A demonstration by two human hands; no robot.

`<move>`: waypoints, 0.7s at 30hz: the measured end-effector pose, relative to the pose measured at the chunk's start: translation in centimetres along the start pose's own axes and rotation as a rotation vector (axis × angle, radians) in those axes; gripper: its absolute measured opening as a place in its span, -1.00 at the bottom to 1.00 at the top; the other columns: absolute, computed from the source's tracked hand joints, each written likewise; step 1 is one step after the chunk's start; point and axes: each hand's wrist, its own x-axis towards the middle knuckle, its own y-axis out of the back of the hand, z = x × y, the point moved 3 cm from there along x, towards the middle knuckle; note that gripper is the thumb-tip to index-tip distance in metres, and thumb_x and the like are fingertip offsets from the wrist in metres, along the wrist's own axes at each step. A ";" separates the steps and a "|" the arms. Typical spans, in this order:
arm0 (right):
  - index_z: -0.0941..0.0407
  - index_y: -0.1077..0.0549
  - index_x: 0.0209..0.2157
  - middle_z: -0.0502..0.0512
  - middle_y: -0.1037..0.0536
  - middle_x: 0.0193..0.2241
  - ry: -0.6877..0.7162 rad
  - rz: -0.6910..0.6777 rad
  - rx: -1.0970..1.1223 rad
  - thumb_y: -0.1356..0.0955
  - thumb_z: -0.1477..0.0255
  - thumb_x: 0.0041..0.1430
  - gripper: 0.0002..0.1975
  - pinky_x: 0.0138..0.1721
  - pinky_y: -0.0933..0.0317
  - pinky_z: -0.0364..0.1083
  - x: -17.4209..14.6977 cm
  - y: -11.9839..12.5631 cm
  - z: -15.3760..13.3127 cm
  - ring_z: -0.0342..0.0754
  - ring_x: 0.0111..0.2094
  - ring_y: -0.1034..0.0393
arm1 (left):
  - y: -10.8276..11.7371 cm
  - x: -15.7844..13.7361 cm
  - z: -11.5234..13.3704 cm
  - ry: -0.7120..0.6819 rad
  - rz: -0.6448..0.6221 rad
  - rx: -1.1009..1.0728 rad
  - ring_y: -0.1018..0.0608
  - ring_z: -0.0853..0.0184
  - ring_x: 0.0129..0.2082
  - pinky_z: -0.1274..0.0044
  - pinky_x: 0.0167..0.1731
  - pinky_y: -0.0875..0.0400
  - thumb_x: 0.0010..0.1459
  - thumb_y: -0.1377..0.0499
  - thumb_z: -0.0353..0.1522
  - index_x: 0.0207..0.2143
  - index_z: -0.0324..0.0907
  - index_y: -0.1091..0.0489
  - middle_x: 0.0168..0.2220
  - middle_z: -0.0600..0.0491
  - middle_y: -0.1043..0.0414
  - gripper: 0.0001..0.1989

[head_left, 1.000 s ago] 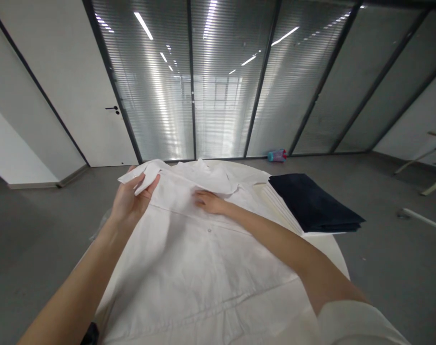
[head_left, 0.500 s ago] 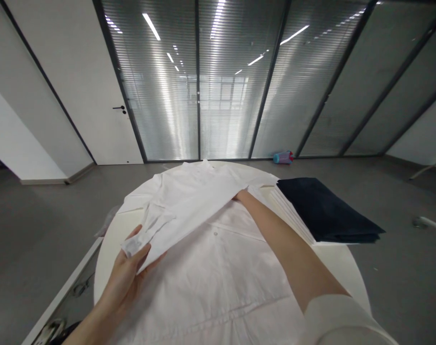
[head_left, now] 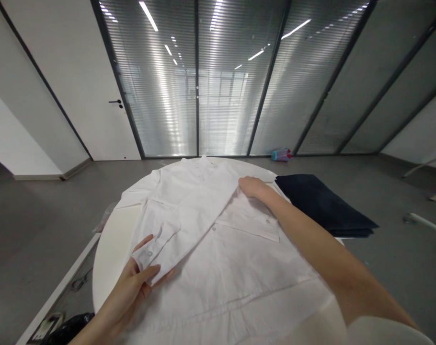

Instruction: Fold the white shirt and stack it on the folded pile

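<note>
Left hand (head_left: 136, 277): closed lightly on the cuff (head_left: 145, 253), thumb above, fingers beneath.
Right hand (head_left: 253, 187): curled, back upward, at the far end of the sleeve (head_left: 200, 218); fingertips hidden, so whether it pinches cloth cannot be told.
Sleeve position: slantwise over the shirt (head_left: 246, 268), running from the right hand down to the left hand.
Shirt position: spread on the round surface (head_left: 112, 239), collar at the far side.
Step in hand: apparently straightening the sleeve across the shirt front.
Tension: best applied gently and evenly from both ends; a hard pull on the cuff could drag the shirt askew.
Finish: lower the cuff flat, then smooth from the far end towards it, so that slack does not bunch.
Cloth: white, seemingly thin, with soft creases; likely to wrinkle easily.
Front button (head_left: 214, 229): small, round, just beside the sleeve edge.
Seam (head_left: 232, 304): slightly puckered, crossing the lower shirt front.
Folded dark cloth (head_left: 318, 201): navy, matte, flat, layered, at the right of the surface.
</note>
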 end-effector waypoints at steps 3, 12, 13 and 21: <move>0.19 -0.42 0.16 0.48 -0.40 0.16 0.013 0.031 -0.005 -0.24 0.35 0.38 -0.59 0.18 -0.14 0.12 1.1 0.1 0.5 0.24 0.20 -0.31 | -0.3 0.3 -0.1 -0.007 0.013 -0.001 -0.59 0.15 -0.01 0.37 -0.23 -0.66 -0.15 -0.35 -0.59 0.18 0.13 -0.29 0.25 0.03 -0.31 -0.16; 0.02 -0.07 0.40 0.20 0.02 0.42 0.088 -0.034 0.042 -0.07 0.10 0.44 -0.40 0.33 0.14 0.21 4.4 -6.3 0.7 0.19 0.40 0.08 | 3.7 -0.5 3.9 -0.375 0.038 0.604 -0.52 0.07 0.05 0.53 -0.24 -0.58 -0.11 -0.41 -0.22 -0.14 -0.01 -0.59 0.06 -0.04 -0.38 -0.60; 0.01 -0.06 0.41 0.18 0.03 0.43 0.086 -0.028 0.048 -0.06 0.10 0.45 -0.39 0.33 0.17 0.21 4.5 -6.8 1.0 0.19 0.40 0.10 | 3.5 -0.7 5.2 -0.528 0.074 0.695 -0.44 0.03 0.15 0.52 -0.17 -0.57 -0.11 -0.42 -0.18 -0.20 -0.02 -0.61 0.10 -0.04 -0.35 -0.64; -0.01 -0.03 0.42 0.12 0.07 0.44 0.070 0.003 0.055 -0.03 0.05 0.43 -0.36 0.35 0.23 0.20 5.0 -8.0 1.5 0.17 0.41 0.15 | -8.0 6.3 3.8 -1.024 -0.520 1.471 -0.22 0.09 0.35 0.19 0.31 -0.13 0.35 -0.05 -0.11 0.25 -0.01 -0.32 0.32 -0.04 -0.23 -0.52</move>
